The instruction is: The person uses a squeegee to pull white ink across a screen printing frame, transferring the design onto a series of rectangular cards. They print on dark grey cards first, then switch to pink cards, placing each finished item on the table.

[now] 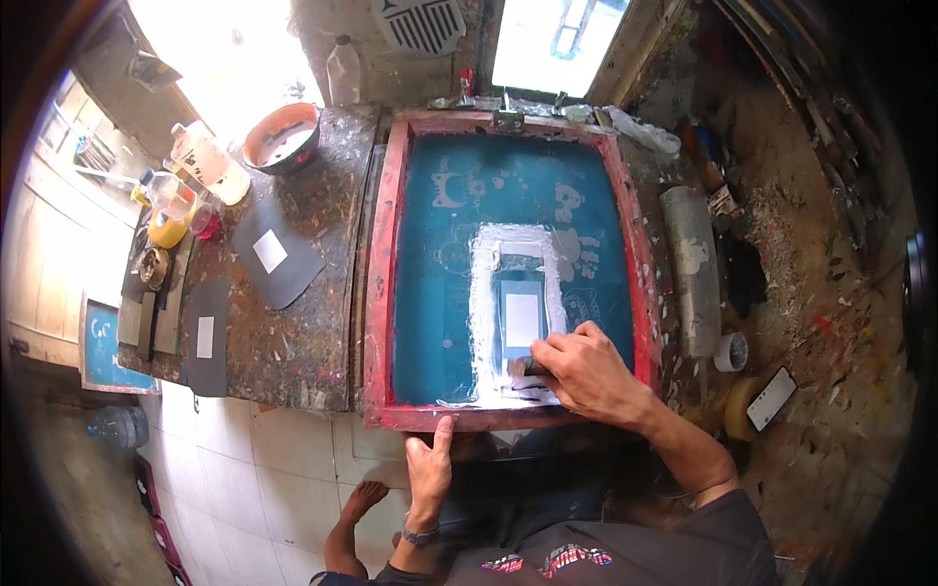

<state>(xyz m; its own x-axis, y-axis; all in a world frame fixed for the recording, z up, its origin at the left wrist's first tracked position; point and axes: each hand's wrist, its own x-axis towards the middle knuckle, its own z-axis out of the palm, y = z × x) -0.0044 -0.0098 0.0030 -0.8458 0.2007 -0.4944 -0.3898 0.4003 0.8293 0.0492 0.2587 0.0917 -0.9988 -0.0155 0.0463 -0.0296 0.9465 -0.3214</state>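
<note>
A silk-screen frame with red wooden sides and blue-green mesh lies in front of me. Thick white ink forms a band around a rectangular window in the mesh, with a bright white rectangle showing inside. My right hand is closed on a small brown tool, whose kind I cannot make out, low in the ink. At the near rail, my left hand grips the frame, thumb on top, with the other fingers mostly hidden below it.
Left on the stained table lie two dark sheets with white rectangles, a bowl and several bottles. Clips hold the screen's far rail. A roll and a phone-like slab lie to the right.
</note>
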